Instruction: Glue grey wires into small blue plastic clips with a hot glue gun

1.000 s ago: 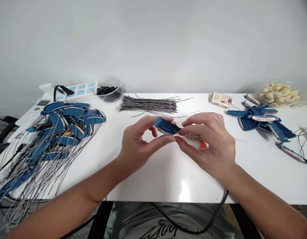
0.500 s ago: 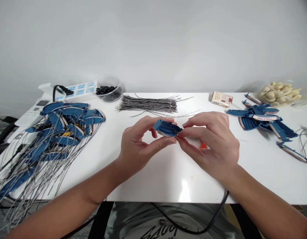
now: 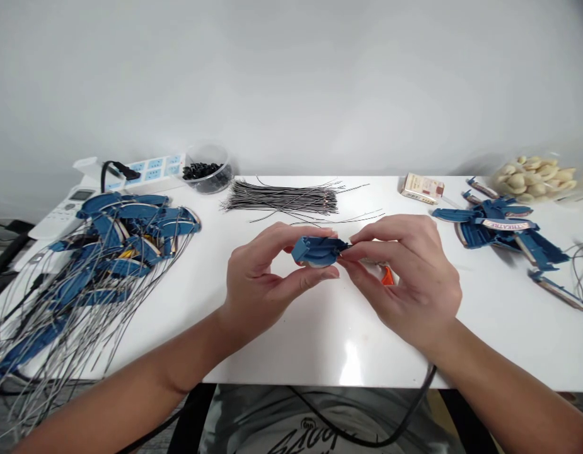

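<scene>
Pinched between the thumb and fingers of my left hand (image 3: 267, 271) is a curved blue plastic part (image 3: 317, 250), held above the table with its hollow side showing. My right hand (image 3: 407, 277) closes its thumb and fingertips at the part's right end. Whether those fingertips also hold a small dark piece there is too fine to make out. Behind and below my right hand, partly covered by it, an orange object (image 3: 387, 275) lies on the table.
Blue parts with wires (image 3: 116, 252) pile up at the left. Behind stand a power strip (image 3: 152, 171), a tub of black pieces (image 3: 207, 173) and a wire bundle (image 3: 282, 197). At the right are a small box (image 3: 421, 187), blue parts (image 3: 503, 224) and a bag of cream-coloured pieces (image 3: 532, 176).
The blue part has turned slightly in my fingers, showing more of its near wall. Both hands stay closed on it and have shifted only a little.
</scene>
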`<state>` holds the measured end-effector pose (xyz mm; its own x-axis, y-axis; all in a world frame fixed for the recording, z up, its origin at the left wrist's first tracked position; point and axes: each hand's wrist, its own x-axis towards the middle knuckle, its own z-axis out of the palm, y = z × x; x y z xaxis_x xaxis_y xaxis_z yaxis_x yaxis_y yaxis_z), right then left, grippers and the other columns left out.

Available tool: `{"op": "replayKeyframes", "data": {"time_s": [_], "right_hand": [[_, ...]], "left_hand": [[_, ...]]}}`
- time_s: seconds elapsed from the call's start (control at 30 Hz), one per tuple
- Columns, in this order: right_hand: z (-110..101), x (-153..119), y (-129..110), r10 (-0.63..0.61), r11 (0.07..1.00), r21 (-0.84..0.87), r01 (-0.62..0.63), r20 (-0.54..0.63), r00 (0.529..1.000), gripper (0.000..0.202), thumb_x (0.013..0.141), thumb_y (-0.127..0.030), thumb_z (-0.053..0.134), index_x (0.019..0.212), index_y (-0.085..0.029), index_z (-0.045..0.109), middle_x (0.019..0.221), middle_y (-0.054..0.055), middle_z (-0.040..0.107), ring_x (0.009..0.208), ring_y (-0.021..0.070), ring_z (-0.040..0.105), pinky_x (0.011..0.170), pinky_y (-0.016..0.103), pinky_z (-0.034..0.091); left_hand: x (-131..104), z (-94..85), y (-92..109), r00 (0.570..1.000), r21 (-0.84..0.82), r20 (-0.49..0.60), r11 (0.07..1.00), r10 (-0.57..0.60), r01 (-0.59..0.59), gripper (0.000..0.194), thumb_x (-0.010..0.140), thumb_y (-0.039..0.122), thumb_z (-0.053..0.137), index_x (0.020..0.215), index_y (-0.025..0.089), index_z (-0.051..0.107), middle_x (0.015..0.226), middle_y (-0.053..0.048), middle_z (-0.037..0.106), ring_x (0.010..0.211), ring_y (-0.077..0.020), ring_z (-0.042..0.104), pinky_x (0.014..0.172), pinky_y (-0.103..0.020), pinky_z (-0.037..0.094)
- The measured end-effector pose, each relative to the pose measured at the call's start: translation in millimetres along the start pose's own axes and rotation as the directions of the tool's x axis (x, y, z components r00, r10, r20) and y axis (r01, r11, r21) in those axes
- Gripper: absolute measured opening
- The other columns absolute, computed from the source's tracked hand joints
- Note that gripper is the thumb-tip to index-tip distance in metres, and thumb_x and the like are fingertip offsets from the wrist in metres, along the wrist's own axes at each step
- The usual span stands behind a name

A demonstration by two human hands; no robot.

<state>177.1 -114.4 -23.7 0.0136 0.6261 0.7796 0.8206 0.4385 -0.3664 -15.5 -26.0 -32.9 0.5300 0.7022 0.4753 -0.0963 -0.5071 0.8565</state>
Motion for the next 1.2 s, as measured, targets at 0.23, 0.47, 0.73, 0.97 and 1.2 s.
{"op": "replayKeyframes", "data": {"time_s": [0.23,0.47,0.73,0.97,1.2], "right_hand": [[-1.9,0.3,-1.4,-0.006,0.999,0.033,0.006,-0.002,1.0,0.016,0.093,-0.01,0.075,0.099,-0.024,0.071,0.095,0.004,0.074,0.086,0.021,0.07,0.079,0.044,0.05],[-1.0,-2.5,-0.1,-0.003,0.998,0.065,0.003,0.003,1.0,0.018,0.092,-0.011,0.075,0.102,-0.026,0.071,0.097,0.003,0.075,0.089,0.0234,0.071,0.082,0.046,0.053],[0.5,-1.5,-0.3,-0.005,0.997,0.075,0.004,0.009,1.0,0.017,0.091,-0.008,0.076,0.1,-0.022,0.07,0.095,0.004,0.072,0.091,0.0219,0.068,0.085,0.044,0.051],[-0.4,0.2,1.0,0.014,0.995,0.101,-0.016,0.026,1.0,0.015,0.093,-0.011,0.074,0.1,-0.023,0.069,0.094,0.004,0.069,0.089,0.0215,0.065,0.08,0.042,0.051],[-0.4,-1.3,3.9,0.128,0.972,0.202,-0.119,-0.031,0.991,0.011,0.094,-0.014,0.072,0.097,-0.024,0.068,0.094,0.004,0.07,0.09,0.0231,0.067,0.079,0.042,0.054]], "left_hand": [[0.7,0.1,8.2,1.0,0.001,0.003,1.0,0.018,-0.018,0.044,0.079,0.02,0.092,0.119,0.029,0.077,0.112,-0.003,0.081,0.098,-0.0225,0.077,0.085,-0.037,0.067],[-2.7,4.1,17.0,0.999,0.028,-0.041,0.999,0.021,-0.02,0.042,0.08,0.018,0.091,0.119,0.029,0.077,0.111,-0.002,0.081,0.096,-0.0208,0.079,0.086,-0.035,0.069],[-0.9,1.3,13.3,0.998,0.049,-0.019,0.997,0.061,-0.06,0.047,0.079,0.015,0.091,0.121,0.031,0.076,0.112,0.0,0.081,0.097,-0.02,0.079,0.086,-0.033,0.068],[0.3,-0.2,10.5,0.999,0.081,-0.002,0.996,0.04,-0.039,0.042,0.083,0.018,0.089,0.121,0.03,0.076,0.11,-0.001,0.081,0.091,-0.0204,0.079,0.084,-0.034,0.068],[4.3,-2.7,5.4,0.999,0.08,0.028,0.996,0.038,-0.04,0.038,0.084,0.024,0.089,0.12,0.03,0.077,0.114,-0.002,0.081,0.101,-0.0212,0.078,0.089,-0.033,0.065]]}}
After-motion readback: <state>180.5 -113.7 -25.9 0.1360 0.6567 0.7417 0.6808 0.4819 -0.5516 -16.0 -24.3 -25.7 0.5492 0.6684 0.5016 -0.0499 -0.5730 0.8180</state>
